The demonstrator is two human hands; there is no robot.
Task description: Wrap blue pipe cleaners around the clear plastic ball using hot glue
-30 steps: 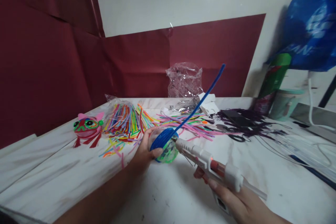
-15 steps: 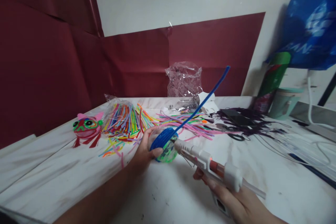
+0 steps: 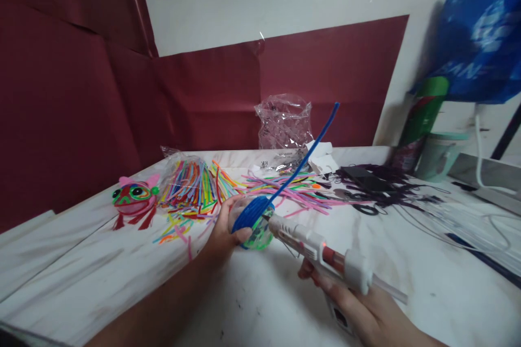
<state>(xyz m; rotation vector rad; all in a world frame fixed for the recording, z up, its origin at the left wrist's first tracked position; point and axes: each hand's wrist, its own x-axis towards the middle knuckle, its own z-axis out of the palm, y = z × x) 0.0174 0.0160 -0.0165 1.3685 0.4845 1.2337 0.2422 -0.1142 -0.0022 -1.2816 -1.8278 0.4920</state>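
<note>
My left hand (image 3: 228, 227) grips a round, clear-looking ball (image 3: 260, 236) from its left side, thumb across the front. Rows of blue pipe cleaner (image 3: 251, 214) cover the ball's upper left, with green at its lower part. One loose blue pipe cleaner end (image 3: 309, 153) sticks up and to the right. My right hand (image 3: 345, 295) is wrapped around the handle of a white hot glue gun (image 3: 301, 236), which has a glowing orange light and a clear glue stick (image 3: 388, 288) at its back. The nozzle meets the ball's right side beside the blue rows; whether it touches is unclear.
At left stands a pink-and-red creature figure (image 3: 135, 200). Behind my hands lie a bag of colourful pipe cleaners (image 3: 191, 184), loose strands (image 3: 293, 190), and scissors (image 3: 365, 209). Dark purple strands with a phone (image 3: 366, 180), a mug (image 3: 439, 157) and a cable are on the right.
The loose blue pipe cleaner end has swung a little to the left. The glue gun has shifted slightly left, its nozzle staying by the ball. My left hand keeps its hold.
</note>
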